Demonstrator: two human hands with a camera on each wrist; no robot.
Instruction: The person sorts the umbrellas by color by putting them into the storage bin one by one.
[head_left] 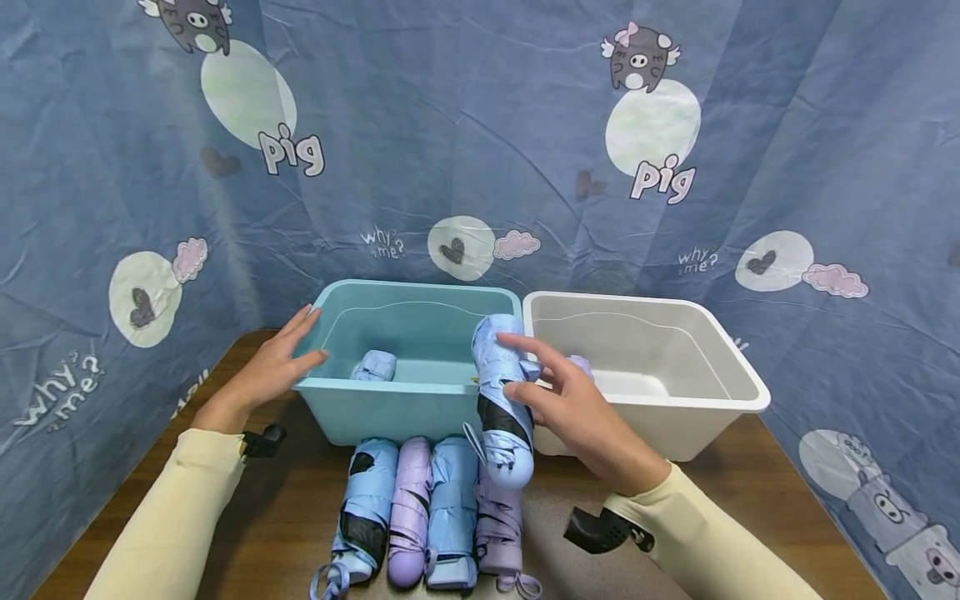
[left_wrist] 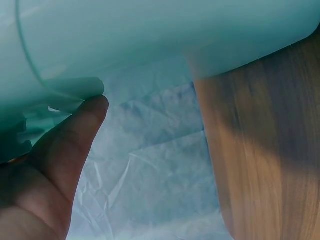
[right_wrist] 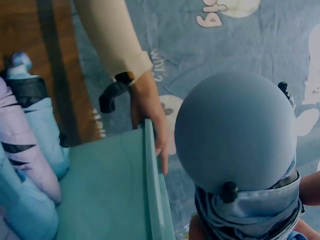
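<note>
My right hand [head_left: 573, 408] grips a folded light-blue fabric umbrella [head_left: 498, 417]; leftward, my left hand [head_left: 270, 367], fingers straight, touches a rectangular teal plastic bin [head_left: 401, 415].

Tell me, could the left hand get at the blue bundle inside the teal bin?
Probably yes: the left hand touches the teal bin close by, and the open top leaves a free way down to the blue bundle.

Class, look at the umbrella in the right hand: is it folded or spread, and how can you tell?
Folded: the blue umbrella in the right hand is a narrow roll, its fabric wrapped close along its length.
</note>
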